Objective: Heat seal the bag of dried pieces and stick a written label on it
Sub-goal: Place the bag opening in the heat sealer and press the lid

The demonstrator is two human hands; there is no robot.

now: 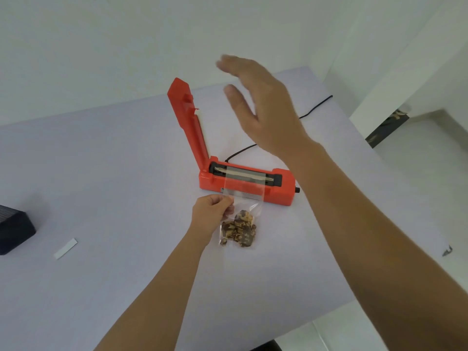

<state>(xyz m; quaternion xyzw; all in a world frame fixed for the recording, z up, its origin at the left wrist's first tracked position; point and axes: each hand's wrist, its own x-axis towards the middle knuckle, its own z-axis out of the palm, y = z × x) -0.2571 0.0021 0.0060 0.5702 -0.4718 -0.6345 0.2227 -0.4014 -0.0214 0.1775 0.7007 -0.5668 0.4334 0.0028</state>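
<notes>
An orange heat sealer (278, 192) sits mid-table with its lid arm (188, 122) raised nearly upright. A clear bag of brown dried pieces (239, 230) lies in front of it, its open top draped over the sealing strip (244, 174). My left hand (210, 210) pinches the bag's left edge near the sealer base. My right hand (260, 107) hovers in the air above the sealer, to the right of the raised lid, fingers apart and slightly blurred, holding nothing.
A white label strip (65, 248) lies on the table at the left. A dark box (14, 230) stands at the far left edge. The sealer's black cord (314, 111) runs back right. The table's right edge drops off near a white wall.
</notes>
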